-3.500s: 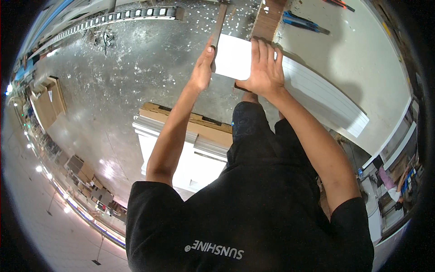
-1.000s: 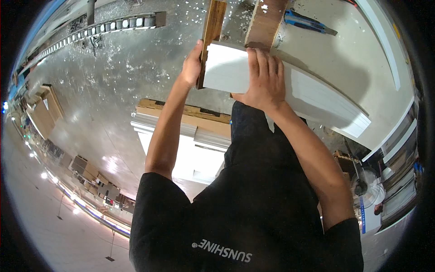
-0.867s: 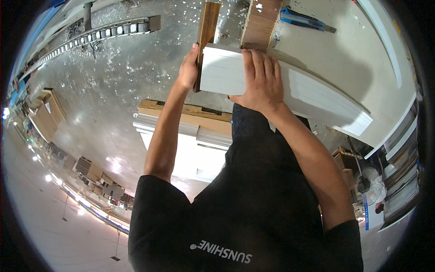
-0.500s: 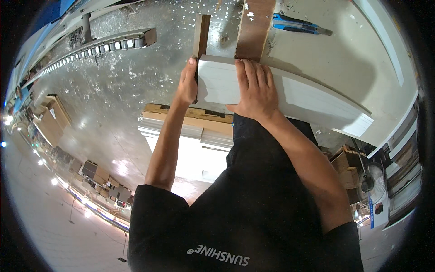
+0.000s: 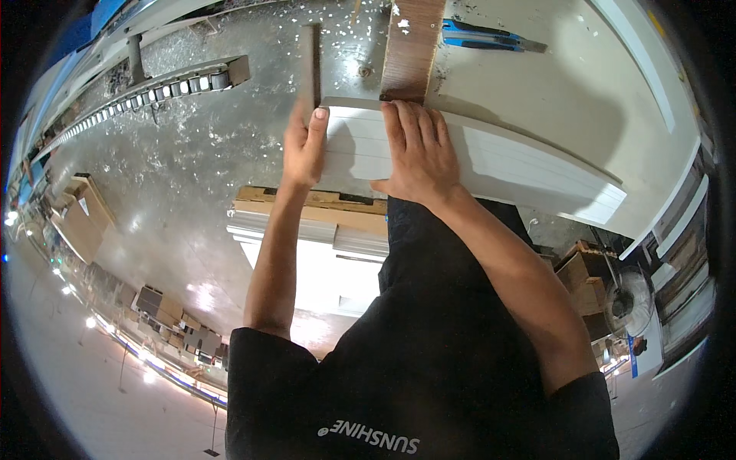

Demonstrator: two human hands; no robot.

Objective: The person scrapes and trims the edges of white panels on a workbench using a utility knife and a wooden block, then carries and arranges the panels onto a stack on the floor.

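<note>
Bright, uneven light; fisheye view, black at the rim.
Lamps (image 5: 90, 323) flare lower left, glaring off the floor (image 5: 192, 176); soft shadow across the pale table (image 5: 529, 88); white panels (image 5: 318, 268) washed out; my left hand (image 5: 304, 153) and the brown strip (image 5: 310, 65) motion-blurred.

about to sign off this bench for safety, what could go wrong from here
The left hand, with the brown bar, is at the end of the white strips, so it might get pinched there. That end appears to jut past the table over the floor, so the strips could shift if the right hand let go. The blue knife lies loose and might get knocked.
</note>
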